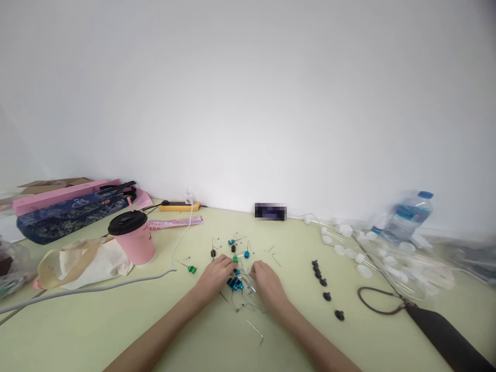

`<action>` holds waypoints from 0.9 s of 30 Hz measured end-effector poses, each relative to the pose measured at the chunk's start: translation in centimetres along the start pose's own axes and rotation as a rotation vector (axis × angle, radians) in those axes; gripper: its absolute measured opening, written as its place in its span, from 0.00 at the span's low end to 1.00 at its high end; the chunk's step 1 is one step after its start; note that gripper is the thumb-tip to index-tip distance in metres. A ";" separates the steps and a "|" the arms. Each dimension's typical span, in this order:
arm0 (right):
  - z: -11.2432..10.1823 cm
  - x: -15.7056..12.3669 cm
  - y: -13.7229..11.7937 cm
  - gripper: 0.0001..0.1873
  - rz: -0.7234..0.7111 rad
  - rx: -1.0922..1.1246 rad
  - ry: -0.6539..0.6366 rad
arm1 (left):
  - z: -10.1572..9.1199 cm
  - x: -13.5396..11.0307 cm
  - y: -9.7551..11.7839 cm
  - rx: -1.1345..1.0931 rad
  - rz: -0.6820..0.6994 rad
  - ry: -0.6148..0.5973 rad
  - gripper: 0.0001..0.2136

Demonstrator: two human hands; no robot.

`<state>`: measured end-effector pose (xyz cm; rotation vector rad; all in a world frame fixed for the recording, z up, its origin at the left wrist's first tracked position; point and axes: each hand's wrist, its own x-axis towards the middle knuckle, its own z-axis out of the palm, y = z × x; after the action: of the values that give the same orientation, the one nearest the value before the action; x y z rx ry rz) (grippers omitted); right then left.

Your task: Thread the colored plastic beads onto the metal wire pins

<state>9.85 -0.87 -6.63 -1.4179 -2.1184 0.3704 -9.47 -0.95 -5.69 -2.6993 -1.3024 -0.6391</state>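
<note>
My left hand [215, 278] rests at the left side of a cluster of small coloured pieces with thin bent wires. Its fingers are closed, tips beside a green piece [235, 259]; what they hold is hidden. Across a small gap, my right hand [268, 287] has its fingers curled together over thin metal wires, and I cannot make out what is in them. Between the hands lie dark-blue pieces [234, 283]. Just beyond are a blue piece [247, 254] and a black piece [213, 253] with wires standing up. Another green piece [192, 269] lies further left.
Black knobs [327, 296] form a row at right, before white plastic parts [364, 271] and a water bottle [411, 217]. A black strap [437, 330] lies front right. Left stand a pink cup [135, 243], a cloth bag [85, 263] and a white cable [116, 285].
</note>
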 end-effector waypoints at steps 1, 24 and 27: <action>-0.4 -0.1 -0.1 0.11 0.020 0.032 0.010 | 0.0 0.4 0.1 -0.003 0.007 -0.013 0.11; -5.8 -0.6 -3.9 0.24 0.510 1.502 -0.445 | -4.6 4.1 6.4 -1.053 -0.269 0.262 0.05; -6.3 -0.7 -3.6 0.24 0.524 1.434 -0.429 | -5.0 4.0 6.4 -0.848 -0.215 0.186 0.04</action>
<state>11.00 -3.47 0.11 -0.9075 -1.0211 2.0009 -4.02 -3.28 1.14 -2.9603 -1.5290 -1.7666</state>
